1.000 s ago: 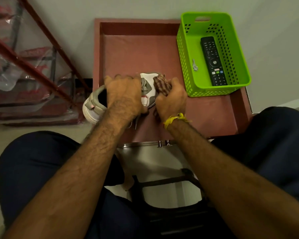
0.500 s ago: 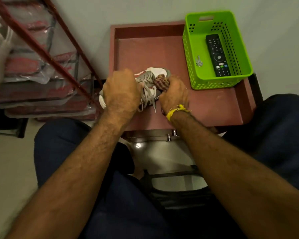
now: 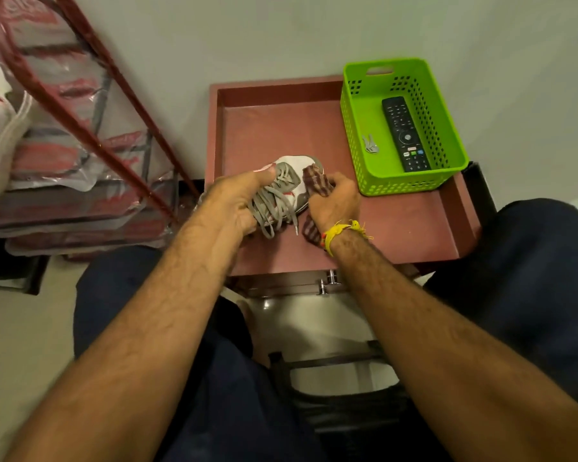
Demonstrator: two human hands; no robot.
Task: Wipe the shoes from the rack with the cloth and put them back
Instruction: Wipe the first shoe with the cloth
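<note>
My left hand (image 3: 239, 203) grips the shoe (image 3: 289, 185) steady on the counter (image 3: 397, 228) so my right hand (image 3: 336, 203), fingers bunched round the cloth (image 3: 316, 181), can rub its side.

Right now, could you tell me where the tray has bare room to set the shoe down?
Bare patches: behind the shoe toward the tray back wall, and the front right below the green basket. Crowded mid-left.

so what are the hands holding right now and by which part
The left hand grips the shoe at its laced middle, fingers among the laces. The right hand holds the striped cloth bunched in its fingers, against the shoe's side.
</note>
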